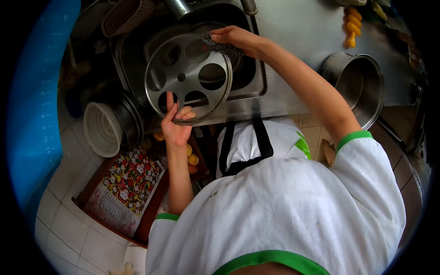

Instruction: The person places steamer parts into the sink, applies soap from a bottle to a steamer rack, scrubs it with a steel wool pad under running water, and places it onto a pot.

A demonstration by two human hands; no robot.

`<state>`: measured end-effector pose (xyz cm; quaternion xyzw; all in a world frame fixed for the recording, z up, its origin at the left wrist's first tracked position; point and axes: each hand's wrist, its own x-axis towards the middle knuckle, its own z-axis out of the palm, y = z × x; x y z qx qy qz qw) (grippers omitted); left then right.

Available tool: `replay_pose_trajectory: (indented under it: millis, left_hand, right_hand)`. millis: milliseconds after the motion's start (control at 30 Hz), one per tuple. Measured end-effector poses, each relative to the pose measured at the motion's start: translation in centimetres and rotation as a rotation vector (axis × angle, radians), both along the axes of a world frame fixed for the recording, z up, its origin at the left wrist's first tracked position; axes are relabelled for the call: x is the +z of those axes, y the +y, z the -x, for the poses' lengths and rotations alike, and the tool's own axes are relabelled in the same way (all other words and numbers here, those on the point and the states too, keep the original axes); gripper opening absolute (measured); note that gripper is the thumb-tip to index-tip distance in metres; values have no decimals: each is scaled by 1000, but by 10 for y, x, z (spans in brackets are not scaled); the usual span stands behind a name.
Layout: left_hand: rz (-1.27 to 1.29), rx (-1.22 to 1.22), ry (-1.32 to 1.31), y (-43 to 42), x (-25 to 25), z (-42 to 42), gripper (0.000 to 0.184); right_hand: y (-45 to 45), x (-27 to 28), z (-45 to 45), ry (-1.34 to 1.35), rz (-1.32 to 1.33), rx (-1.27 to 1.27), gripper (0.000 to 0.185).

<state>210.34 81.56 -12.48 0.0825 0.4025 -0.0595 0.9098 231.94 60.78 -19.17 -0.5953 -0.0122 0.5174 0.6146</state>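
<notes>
A round steel steamer rack with large round holes is tilted up over the sink. My left hand grips its lower rim, with a finger reaching across one of the holes. At the upper right edge, my right hand is closed on a grey steel wool scrubber, which touches the rack there. The rack hides part of the sink basin behind it.
Right of the sink, a steel pot lies tipped on the counter near a yellow twisted object. A faucet and a plastic basket are behind. A white colander and a blue tub stand left.
</notes>
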Motion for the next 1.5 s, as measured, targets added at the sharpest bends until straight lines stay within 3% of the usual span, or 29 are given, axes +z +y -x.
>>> replay_pose_trajectory:
  millis: [133, 200, 300, 467, 533, 633, 767, 867, 967, 1100, 1267, 1333, 1367, 1400, 1500]
  left_hand:
    - [92, 166, -103, -8, -20, -4, 38]
    - [114, 245, -121, -14, -26, -12, 37]
    - [60, 344, -67, -26, -27, -20, 35]
    - [73, 296, -86, -41, -18, -22, 40]
    - [75, 332, -138, -48, -19, -30, 42]
    - [-58, 337, -106, -52, -20, -40, 46]
    - [-147, 303, -75, -57, -25, -39, 49]
    - [-221, 249, -103, -52, -22, -35, 51]
    - [-222, 50, -83, -44, 0, -29, 53]
    - [-151, -194, -104, -17, 9, -24, 60]
    - [-203, -319, -177, 19, 15, -39, 55]
    - [-157, -522, -168, 26, 18, -41, 54]
    - [-192, -601, -94, 24, 16, -41, 55]
    - [-189, -604, -89, 20, 15, -43, 55]
    - [-91, -591, -18, 11, 8, -53, 56]
  right_hand:
    - [13, 17, 15, 100, -133, -250, 40]
    - [23, 21, 44, 209, -201, -511, 43]
    - [44, 2, 103, 17, -86, -773, 48]
    - [28, -14, 29, 51, -95, -704, 46]
    - [32, -8, 37, -101, -125, -739, 46]
    - [42, -8, 97, -392, 117, -686, 51]
    - [55, 19, 139, -277, 230, -744, 55]
    - [35, -7, 98, -429, 382, -663, 52]
    - [8, -52, 49, -577, 228, -417, 44]
    - [-4, -31, 9, -830, 63, -114, 39]
    - [9, -10, -19, -863, 11, 31, 37]
    - [18, -8, -31, -1064, -80, 117, 37]
    - [25, 7, -32, -1027, -102, 204, 35]
    - [35, 6, -30, -1230, -135, 241, 34]
    - [44, 7, -25, -1247, -162, 304, 33]
